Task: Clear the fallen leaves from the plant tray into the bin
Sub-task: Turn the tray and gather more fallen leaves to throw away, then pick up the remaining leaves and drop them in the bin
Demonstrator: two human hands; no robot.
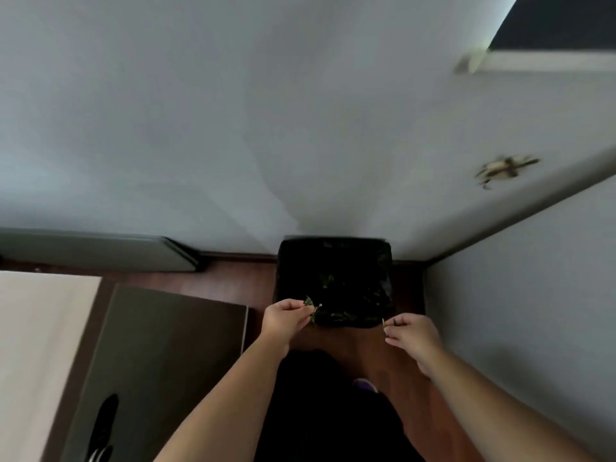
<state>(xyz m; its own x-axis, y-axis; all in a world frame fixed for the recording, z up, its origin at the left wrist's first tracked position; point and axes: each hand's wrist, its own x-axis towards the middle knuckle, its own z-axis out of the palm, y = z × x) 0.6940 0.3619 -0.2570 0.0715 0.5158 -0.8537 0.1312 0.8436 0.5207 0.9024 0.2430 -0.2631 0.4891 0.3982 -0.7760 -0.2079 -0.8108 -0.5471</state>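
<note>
A bin (383,261) lined with a black bag stands on the wooden floor against the white wall, with some green leaves (326,281) lying inside. My left hand (283,320) pinches a small clump of green leaves (310,306) over the bin's near left rim. My right hand (411,333) hovers at the near right rim and pinches a thin leaf scrap (384,323). The plant tray is out of view.
A dark cabinet side (160,361) and a pale tabletop (36,345) stand to the left. A white wall (533,311) closes in on the right. A dark handle-like object (105,425) lies at the lower left. My dark-clothed legs and a shoe (365,385) are below.
</note>
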